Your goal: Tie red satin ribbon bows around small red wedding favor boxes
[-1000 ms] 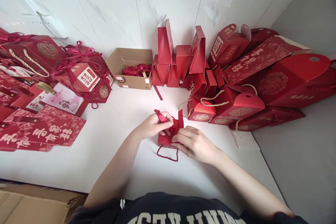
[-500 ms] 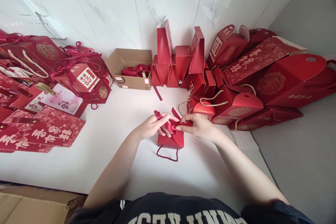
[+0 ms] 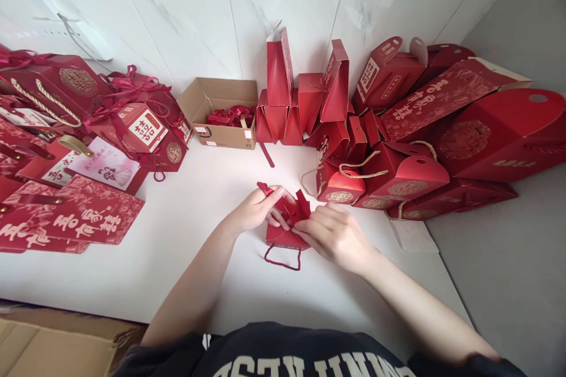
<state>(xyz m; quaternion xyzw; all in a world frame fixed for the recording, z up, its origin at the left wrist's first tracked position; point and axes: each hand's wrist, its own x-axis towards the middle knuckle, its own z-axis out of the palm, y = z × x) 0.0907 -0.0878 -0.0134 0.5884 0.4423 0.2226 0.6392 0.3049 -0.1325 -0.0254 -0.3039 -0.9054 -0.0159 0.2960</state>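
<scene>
A small red gift box sits on the white table in front of me, its twisted cord handle lying toward me. Red ribbon is gathered over its top, with one end standing up. My left hand is closed on the ribbon, and its lower fingers rest on the box lid. From the right, my right hand presses its fingertips together on the ribbon, low against the box top. The fingers partly hide how the ribbon is looped.
Behind stands an open cardboard box of red ribbons, with a loose ribbon strip in front. Finished-looking red boxes with bows and gift bags fill the left. Red boxes are piled at right, beside a grey wall.
My right hand has shifted slightly down and turned, its fingertips now lower on the box. The ribbon at the top stands up more. My left hand has hardly moved.
</scene>
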